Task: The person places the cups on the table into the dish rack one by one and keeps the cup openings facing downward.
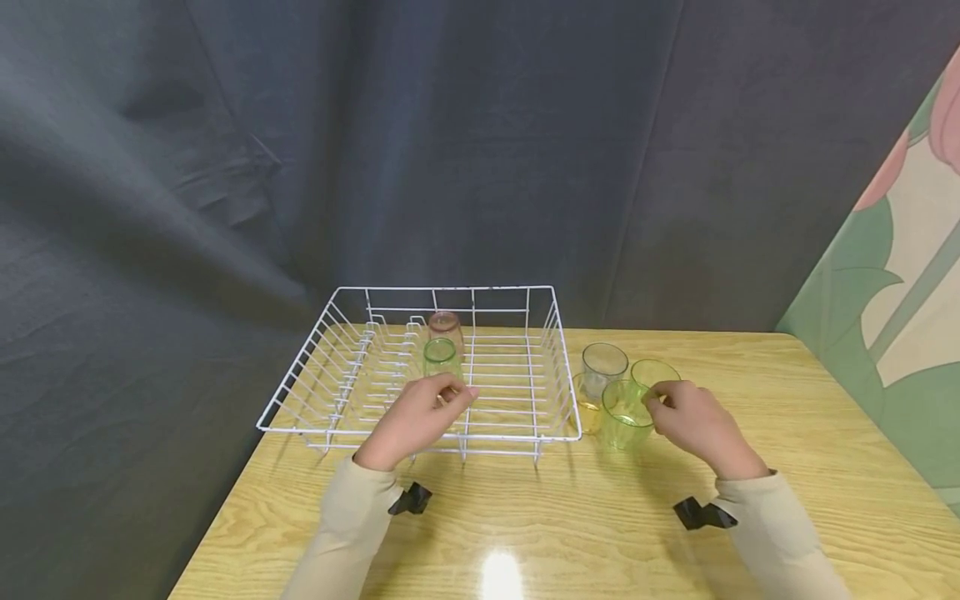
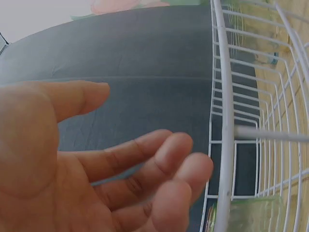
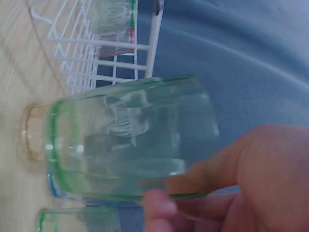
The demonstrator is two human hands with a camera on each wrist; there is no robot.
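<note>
My right hand [image 1: 693, 423] pinches the rim of a green drinking glass [image 1: 624, 421], thumb on one side of the wall and fingers on the other. The right wrist view shows its clear body with a pale etched pattern. Close around it stand a greyish glass [image 1: 603, 360], a yellow-green glass [image 1: 651, 369] and an amber-based glass [image 1: 588, 417]. My left hand [image 1: 416, 417] hovers over the front of the white wire dish rack [image 1: 487, 436], holding nothing, its fingers loosely bent. Just beyond that hand, a green glass [image 1: 441, 354] and a reddish glass [image 1: 445, 327] sit inside the rack.
Underneath everything is a light wood-grain table [image 1: 555, 517]. A dark cloth [image 1: 487, 167] hangs behind it, and a floral panel [image 1: 892, 292] borders the right side. Raised wire prongs [image 1: 367, 350] run along the rack's left part.
</note>
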